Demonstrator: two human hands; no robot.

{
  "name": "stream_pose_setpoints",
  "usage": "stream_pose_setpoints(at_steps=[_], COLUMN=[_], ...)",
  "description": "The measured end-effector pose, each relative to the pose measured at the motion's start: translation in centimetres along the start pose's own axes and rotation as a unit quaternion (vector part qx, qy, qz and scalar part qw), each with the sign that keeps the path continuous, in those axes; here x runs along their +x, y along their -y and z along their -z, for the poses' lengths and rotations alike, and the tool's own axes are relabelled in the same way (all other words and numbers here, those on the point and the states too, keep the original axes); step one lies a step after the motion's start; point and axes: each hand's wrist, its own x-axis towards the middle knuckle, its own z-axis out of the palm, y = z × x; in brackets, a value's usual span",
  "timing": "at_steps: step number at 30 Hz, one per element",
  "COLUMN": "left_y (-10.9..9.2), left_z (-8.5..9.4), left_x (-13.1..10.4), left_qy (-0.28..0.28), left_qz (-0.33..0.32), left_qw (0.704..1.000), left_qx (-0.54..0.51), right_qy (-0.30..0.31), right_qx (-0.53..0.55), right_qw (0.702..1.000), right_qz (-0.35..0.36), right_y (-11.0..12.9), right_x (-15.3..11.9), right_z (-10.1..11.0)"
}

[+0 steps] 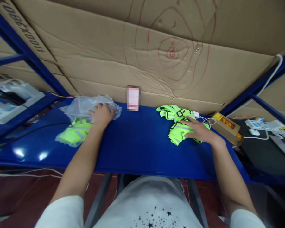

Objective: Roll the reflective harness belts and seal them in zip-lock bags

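Note:
My left hand [102,114] lies with its fingers apart on a heap of clear plastic bags [82,106] at the back left of the blue table. Just in front of the heap is a bright yellow-green bundle with grey stripes [78,130], wrapped in clear plastic. On the right, my right hand [198,129] rests with spread fingers over yellow-green reflective straps [178,128]. These straps have black buckles and lie loose, outside any bag. Part of them is hidden under the palm.
A phone [133,98] leans against the cardboard wall [97,72] behind the blue table [137,148]. An open cardboard box [225,126] with orange contents stands at the right edge. White cables [207,122] run beside the straps; a black cable [35,129] crosses the left side.

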Motion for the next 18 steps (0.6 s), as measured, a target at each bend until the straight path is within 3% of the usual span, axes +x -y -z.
stream_pose_setpoints(at_steps=[4, 6, 7, 9, 11, 12, 15, 16, 18], left_y=[-3.3, -6.0, -7.5, -10.4, -12.8, -13.6, -14.6, -14.4, -13.6], left_z=[1.7, 2.1, 2.0, 1.4, 0.4, -0.1, -1.1, -1.2, -1.4], left_x=[-1.8, -4.3, -6.0, -9.8, -13.3, -14.7, -16.3, -16.1, -14.8], left_qy=[-0.118, -0.125, -0.098, 0.04, 0.183, 0.226, 0.264, 0.268, 0.281], left_qz=[-0.101, -0.193, -0.243, -0.355, -0.394, -0.398, -0.383, -0.379, -0.38], left_qw=[0.984, 0.959, 0.941, 0.89, 0.846, 0.83, 0.815, 0.812, 0.802], left_qx=[-0.089, -0.168, -0.214, -0.283, -0.309, -0.32, -0.346, -0.354, -0.366], right_qy=[-0.099, -0.151, -0.17, -0.195, -0.192, -0.179, -0.11, -0.082, -0.029], right_qx=[0.088, 0.137, 0.16, 0.202, 0.251, 0.28, 0.409, 0.472, 0.607], right_qw=[0.991, 0.979, 0.972, 0.959, 0.947, 0.942, 0.905, 0.877, 0.791], right_qz=[0.023, 0.016, 0.006, -0.025, -0.052, -0.056, -0.036, -0.037, -0.063], right_y=[1.1, 2.7, 3.6, 5.4, 7.1, 7.7, 8.8, 8.8, 8.4], right_x=[1.3, 1.9, 2.2, 2.8, 3.3, 3.4, 3.6, 3.6, 3.5], right_z=[-0.9, -1.4, -1.8, -2.8, -4.1, -4.8, -6.3, -6.6, -7.0])
